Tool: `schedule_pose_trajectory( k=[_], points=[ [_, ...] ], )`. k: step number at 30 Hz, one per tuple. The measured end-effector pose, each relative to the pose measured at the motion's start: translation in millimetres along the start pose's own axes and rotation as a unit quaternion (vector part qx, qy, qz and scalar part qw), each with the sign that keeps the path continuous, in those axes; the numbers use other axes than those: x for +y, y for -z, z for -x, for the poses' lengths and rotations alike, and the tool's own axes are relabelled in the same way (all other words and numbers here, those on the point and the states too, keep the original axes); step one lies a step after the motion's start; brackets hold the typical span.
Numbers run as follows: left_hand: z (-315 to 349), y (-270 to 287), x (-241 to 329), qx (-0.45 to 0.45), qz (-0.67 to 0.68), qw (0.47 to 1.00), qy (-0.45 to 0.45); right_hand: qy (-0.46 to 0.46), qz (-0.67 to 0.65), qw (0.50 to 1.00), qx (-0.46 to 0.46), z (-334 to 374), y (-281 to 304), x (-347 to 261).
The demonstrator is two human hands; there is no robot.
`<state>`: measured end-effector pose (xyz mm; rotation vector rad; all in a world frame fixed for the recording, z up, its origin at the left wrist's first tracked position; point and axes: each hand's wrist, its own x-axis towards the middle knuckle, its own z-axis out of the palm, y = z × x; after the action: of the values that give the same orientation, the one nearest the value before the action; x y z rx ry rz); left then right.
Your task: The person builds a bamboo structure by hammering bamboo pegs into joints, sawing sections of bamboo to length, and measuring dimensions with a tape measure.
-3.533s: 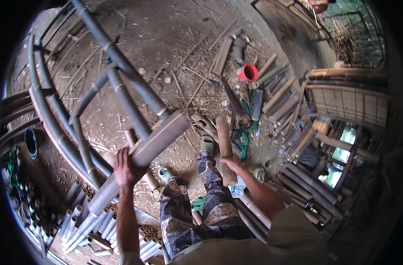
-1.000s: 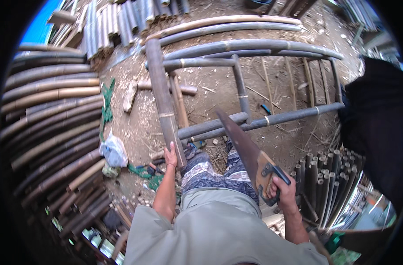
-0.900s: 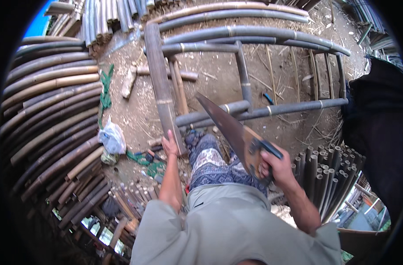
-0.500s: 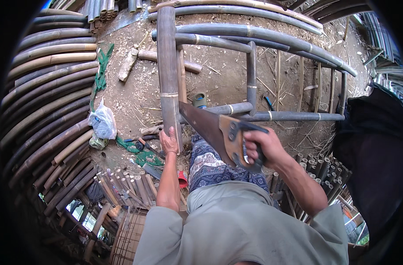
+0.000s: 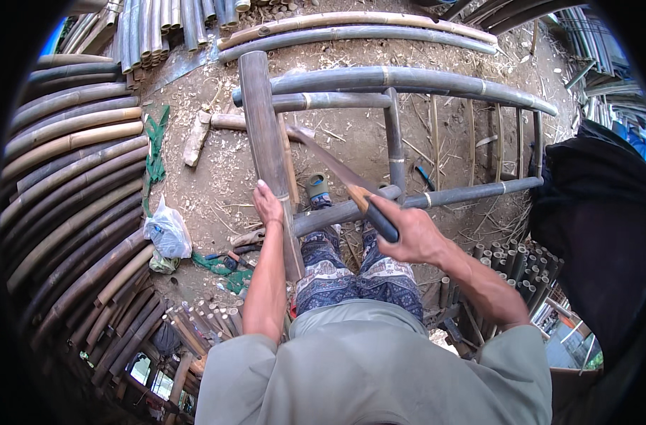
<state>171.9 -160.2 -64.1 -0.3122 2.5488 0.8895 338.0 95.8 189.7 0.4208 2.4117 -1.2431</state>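
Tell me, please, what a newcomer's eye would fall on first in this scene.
Probably the saw in the right hand, near the middle of the picture, and the thick bamboo pole the left hand touches, at the left end of the bamboo frame. The stack of curved poles along the left side stands out too.

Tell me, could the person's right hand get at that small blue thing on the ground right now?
Probably not straight away: the right hand holds the saw, and the bamboo frame's near rail lies between it and the small blue thing in this view.
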Motion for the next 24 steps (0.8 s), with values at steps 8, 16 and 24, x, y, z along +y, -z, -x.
schedule_pose_trajectory(
  k=[8, 16, 24],
  points=[
    [15, -13, 45, 0.071, -0.148, 0.984, 0.063, 0.335, 0.513, 0.78, -0.127, -33, 79, 17],
    [13, -9, 42, 0.12, -0.128, 0.983, 0.049, 0.446, 0.661, 0.598, -0.082, -104, 134, -14],
    [13, -15, 50, 0.098, -0.127, 0.985, 0.068, 0.405, 0.617, 0.657, -0.156, -220, 47, 5]
  ],
)
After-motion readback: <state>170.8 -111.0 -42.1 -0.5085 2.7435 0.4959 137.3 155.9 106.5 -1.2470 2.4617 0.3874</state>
